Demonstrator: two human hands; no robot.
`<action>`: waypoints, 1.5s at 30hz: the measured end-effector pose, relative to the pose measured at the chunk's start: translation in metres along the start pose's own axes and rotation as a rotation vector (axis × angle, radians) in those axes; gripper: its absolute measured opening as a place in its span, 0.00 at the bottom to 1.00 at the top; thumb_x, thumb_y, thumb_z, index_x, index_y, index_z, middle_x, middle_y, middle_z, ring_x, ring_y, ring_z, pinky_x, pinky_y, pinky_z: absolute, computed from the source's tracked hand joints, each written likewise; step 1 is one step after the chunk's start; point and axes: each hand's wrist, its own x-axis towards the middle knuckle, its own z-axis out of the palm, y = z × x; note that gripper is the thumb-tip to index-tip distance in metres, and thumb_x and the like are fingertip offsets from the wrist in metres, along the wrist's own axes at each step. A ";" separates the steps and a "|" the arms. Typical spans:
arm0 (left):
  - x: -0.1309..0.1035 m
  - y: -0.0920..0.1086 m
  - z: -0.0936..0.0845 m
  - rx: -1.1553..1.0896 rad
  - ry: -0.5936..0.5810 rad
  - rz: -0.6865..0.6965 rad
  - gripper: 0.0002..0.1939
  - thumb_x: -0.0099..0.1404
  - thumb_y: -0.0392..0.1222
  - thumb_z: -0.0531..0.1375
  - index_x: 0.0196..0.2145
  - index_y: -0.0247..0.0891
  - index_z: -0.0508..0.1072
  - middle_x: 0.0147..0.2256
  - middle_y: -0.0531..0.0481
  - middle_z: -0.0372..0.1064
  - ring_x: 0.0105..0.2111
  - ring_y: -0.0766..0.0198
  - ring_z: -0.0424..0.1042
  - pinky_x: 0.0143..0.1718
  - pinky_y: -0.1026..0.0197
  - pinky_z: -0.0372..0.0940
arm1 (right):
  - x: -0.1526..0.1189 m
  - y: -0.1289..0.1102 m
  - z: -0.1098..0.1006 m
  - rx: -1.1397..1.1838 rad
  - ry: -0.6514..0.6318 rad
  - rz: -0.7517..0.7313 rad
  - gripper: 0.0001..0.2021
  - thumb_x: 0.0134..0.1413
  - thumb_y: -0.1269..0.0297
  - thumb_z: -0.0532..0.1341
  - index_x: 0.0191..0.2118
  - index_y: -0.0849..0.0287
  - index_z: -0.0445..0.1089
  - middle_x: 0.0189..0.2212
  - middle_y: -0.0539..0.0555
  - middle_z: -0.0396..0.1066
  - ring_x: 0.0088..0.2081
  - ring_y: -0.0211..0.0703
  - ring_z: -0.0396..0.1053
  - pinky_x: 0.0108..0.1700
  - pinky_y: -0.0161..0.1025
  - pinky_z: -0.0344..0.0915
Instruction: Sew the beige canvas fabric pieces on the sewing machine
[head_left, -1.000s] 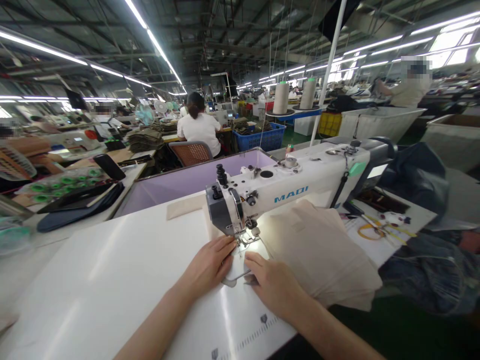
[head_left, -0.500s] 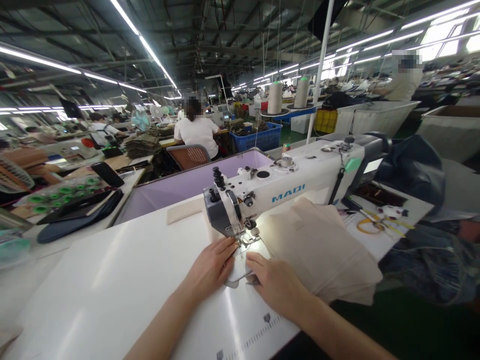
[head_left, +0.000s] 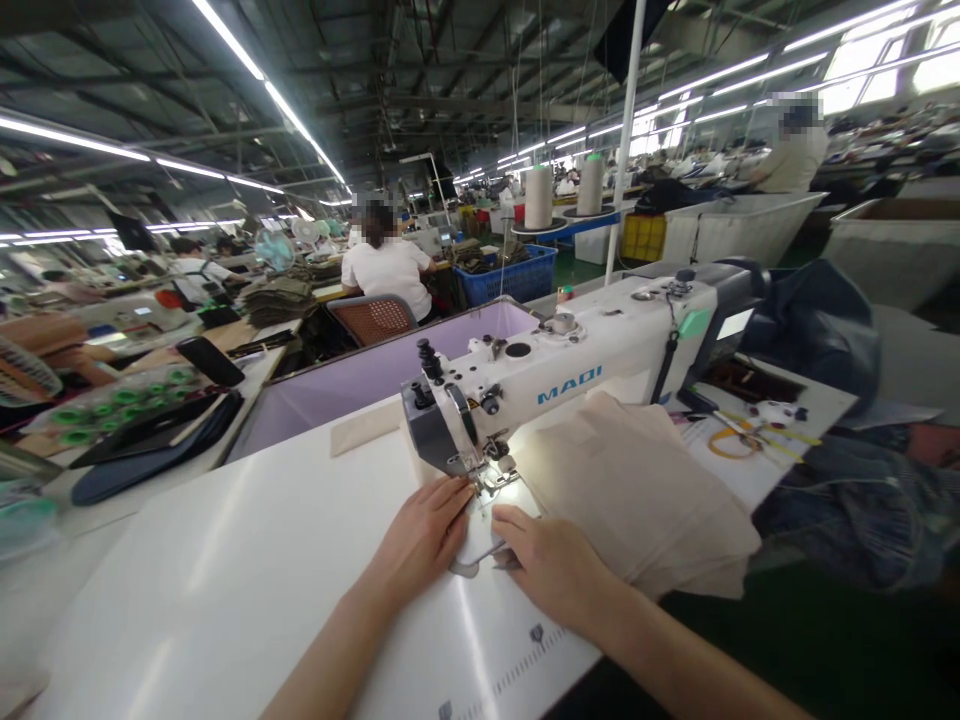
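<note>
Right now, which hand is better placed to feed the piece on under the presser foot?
Left, probably. The left hand lies flat with fingertips right beside the presser foot of the sewing machine. The right hand sits further back, by the beige fabric stack.

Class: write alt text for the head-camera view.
Two bare hands, left hand and right hand, press flat on a white table at the needle of a white sewing machine. A stack of beige fabric pieces lies right of them.
</note>
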 end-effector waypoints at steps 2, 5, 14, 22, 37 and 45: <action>0.000 0.002 -0.002 0.019 -0.012 -0.012 0.18 0.74 0.40 0.51 0.57 0.37 0.72 0.55 0.41 0.73 0.54 0.51 0.72 0.55 0.47 0.70 | -0.001 -0.001 -0.001 0.003 0.002 0.004 0.16 0.63 0.69 0.57 0.55 0.57 0.71 0.61 0.54 0.69 0.46 0.50 0.77 0.46 0.43 0.73; -0.001 0.016 -0.007 0.046 -0.039 -0.053 0.17 0.73 0.42 0.54 0.55 0.36 0.73 0.53 0.40 0.74 0.52 0.49 0.72 0.51 0.46 0.72 | -0.002 -0.002 -0.004 0.016 0.007 0.027 0.15 0.63 0.69 0.57 0.54 0.57 0.72 0.59 0.55 0.71 0.45 0.50 0.78 0.46 0.42 0.72; -0.027 0.068 -0.001 0.121 -0.066 -0.046 0.20 0.73 0.47 0.56 0.57 0.35 0.72 0.56 0.39 0.72 0.54 0.45 0.72 0.52 0.43 0.73 | -0.018 0.004 -0.005 0.095 0.065 0.013 0.18 0.58 0.73 0.58 0.53 0.55 0.71 0.56 0.55 0.72 0.48 0.48 0.76 0.47 0.40 0.71; -0.032 0.067 0.000 0.160 -0.018 0.027 0.20 0.75 0.43 0.53 0.60 0.37 0.70 0.57 0.41 0.72 0.55 0.47 0.72 0.52 0.46 0.74 | -0.019 0.002 0.002 0.039 0.017 -0.028 0.16 0.60 0.73 0.57 0.52 0.58 0.71 0.55 0.57 0.72 0.46 0.49 0.77 0.46 0.42 0.72; -0.033 0.069 0.001 0.132 0.042 0.056 0.17 0.76 0.42 0.52 0.57 0.37 0.72 0.53 0.42 0.75 0.53 0.52 0.74 0.51 0.51 0.74 | -0.018 0.000 -0.001 -0.063 -0.005 -0.080 0.14 0.65 0.75 0.53 0.51 0.61 0.71 0.51 0.56 0.73 0.41 0.48 0.77 0.40 0.40 0.72; -0.034 0.071 0.006 0.129 0.009 0.020 0.18 0.76 0.43 0.52 0.58 0.38 0.70 0.54 0.41 0.74 0.54 0.51 0.73 0.53 0.50 0.72 | -0.019 -0.001 -0.005 -0.035 -0.015 -0.072 0.14 0.63 0.76 0.54 0.50 0.61 0.71 0.51 0.58 0.73 0.43 0.47 0.76 0.43 0.39 0.72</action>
